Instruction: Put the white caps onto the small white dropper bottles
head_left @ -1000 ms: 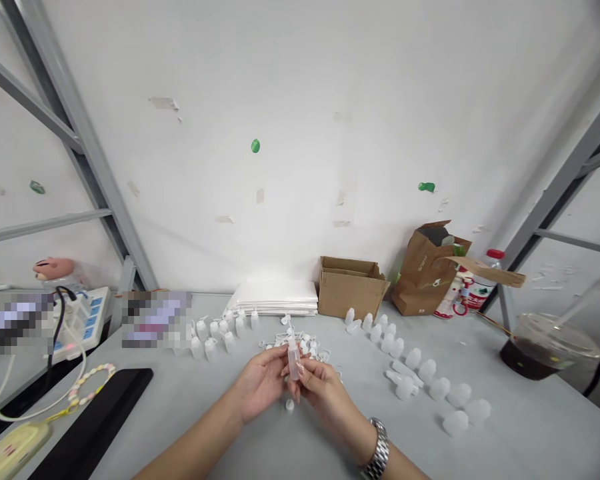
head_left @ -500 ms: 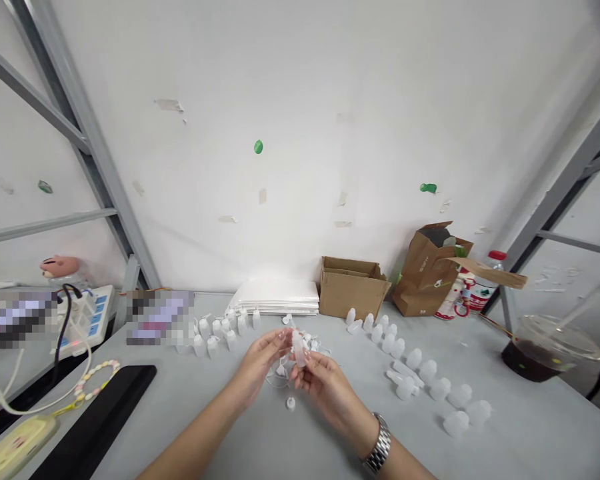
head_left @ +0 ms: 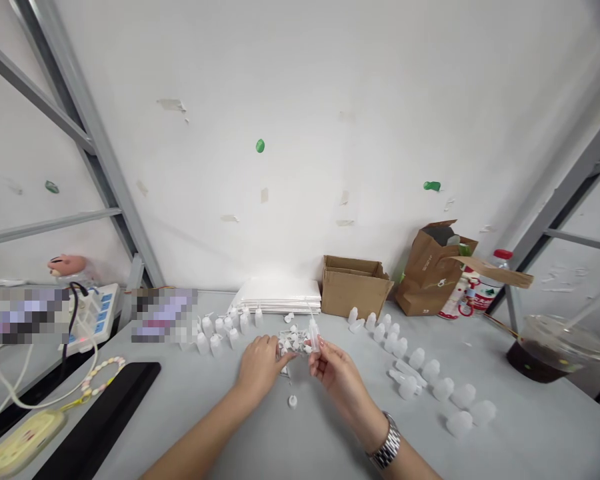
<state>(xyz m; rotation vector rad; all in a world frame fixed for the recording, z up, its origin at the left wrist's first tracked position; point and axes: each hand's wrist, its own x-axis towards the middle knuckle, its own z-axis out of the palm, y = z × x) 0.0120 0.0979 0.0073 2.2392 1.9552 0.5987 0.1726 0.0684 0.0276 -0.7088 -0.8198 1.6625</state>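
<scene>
My right hand pinches a small translucent dropper bottle upright by its lower end. My left hand reaches palm down into a pile of small white caps on the grey table; its fingers are curled over the pile, and what they grip, if anything, is hidden. A single white cap lies on the table between my wrists. A watch is on my right wrist.
Capped white bottles stand at the left; a curved row of bottles lies at the right. Behind are white sheets, a cardboard box, a paper bag and a drink cup. A black pad and power strips are at the left.
My hands have come apart. The left hand left the bottle and went down onto the cap pile. The right hand carried the bottle a little right and farther away.
</scene>
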